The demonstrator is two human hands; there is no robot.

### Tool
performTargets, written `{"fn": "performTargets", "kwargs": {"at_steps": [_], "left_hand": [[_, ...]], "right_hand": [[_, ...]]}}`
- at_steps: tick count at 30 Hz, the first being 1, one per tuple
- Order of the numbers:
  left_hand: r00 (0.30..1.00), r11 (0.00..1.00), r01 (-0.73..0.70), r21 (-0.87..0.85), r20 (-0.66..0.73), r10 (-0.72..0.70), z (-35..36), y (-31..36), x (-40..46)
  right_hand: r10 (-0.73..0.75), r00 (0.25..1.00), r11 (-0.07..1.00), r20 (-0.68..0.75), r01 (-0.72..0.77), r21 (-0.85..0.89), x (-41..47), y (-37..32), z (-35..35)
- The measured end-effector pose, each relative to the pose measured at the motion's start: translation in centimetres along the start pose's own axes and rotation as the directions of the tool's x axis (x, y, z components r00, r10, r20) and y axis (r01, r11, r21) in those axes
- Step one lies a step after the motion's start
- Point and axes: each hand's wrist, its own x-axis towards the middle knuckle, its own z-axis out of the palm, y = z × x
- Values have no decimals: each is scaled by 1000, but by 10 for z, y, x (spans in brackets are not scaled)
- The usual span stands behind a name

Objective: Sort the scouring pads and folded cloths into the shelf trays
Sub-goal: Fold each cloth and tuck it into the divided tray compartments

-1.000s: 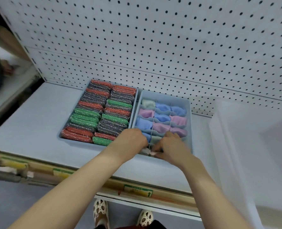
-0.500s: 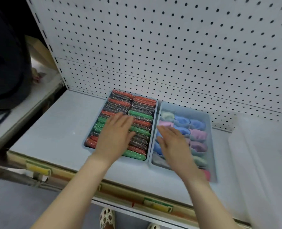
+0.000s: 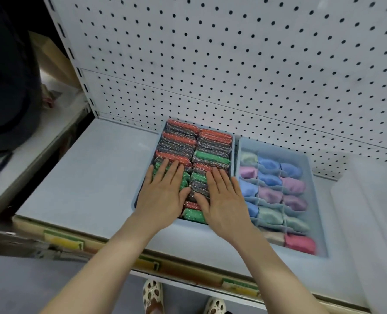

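Note:
A blue tray (image 3: 233,152) on the white shelf holds two rows of red, green and silver scouring pads (image 3: 213,141) standing on edge. My left hand (image 3: 164,193) lies flat, fingers straight, on the near pads of the left row. My right hand (image 3: 224,200) lies flat the same way on the near pads of the right row. Beside it to the right, a translucent divided tray (image 3: 310,168) holds folded cloths (image 3: 269,180) in blue, purple, pale green and pink, one per cell. Neither hand holds anything.
A white pegboard wall (image 3: 233,64) rises directly behind the trays. The bare shelf surface (image 3: 86,177) extends to the left. A translucent plastic bin (image 3: 373,218) stands at the right. The shelf's front rail (image 3: 183,268) carries price labels. A dark-clothed person (image 3: 9,87) stands at far left.
Both hands left the near cells of the cloth tray and moved left; they now lie flat on the scouring pads. The view has shifted closer and leftward.

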Motion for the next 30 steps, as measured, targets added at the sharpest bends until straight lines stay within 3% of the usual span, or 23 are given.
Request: {"fn": "performTargets", "kwargs": {"at_steps": [2,5,6,10,18,21,23,25,27,30], "left_hand": [[997,1000,-14,-14,-74,13,-9,0,1],[963,998,-38,-47,-268,24,-24,-4,24],[960,997,-49,-61,-279,30,-28,-4,36],[999,1000,-28,0,-44,28,-23,0,77],[996,997,-82,15,36,82,-8,-10,90],[995,998,-56,5,83,56,-20,-7,86],[997,999,-52,11,63,51,-26,0,77],[989,989,-147,-4,-27,147,-32,19,64],[944,948,-316,-41,-118,309,-31,46,49],[914,920,-389,-40,-144,380,-21,84,39]], "right_hand": [[17,999,1000,-38,-16,14,4,2,-11],[113,968,992,-223,-96,88,34,7,-27],[137,971,988,-196,-120,96,47,9,-30],[179,983,982,40,-181,57,81,17,-15],[183,983,983,26,-184,19,92,21,-3],[132,990,981,45,-137,136,86,25,-15],[166,985,956,-41,-150,254,70,42,-26],[312,930,929,-193,-256,266,42,72,-34],[513,811,857,-281,-470,210,5,110,-38],[734,659,678,-164,-724,126,-40,153,-40]]}}
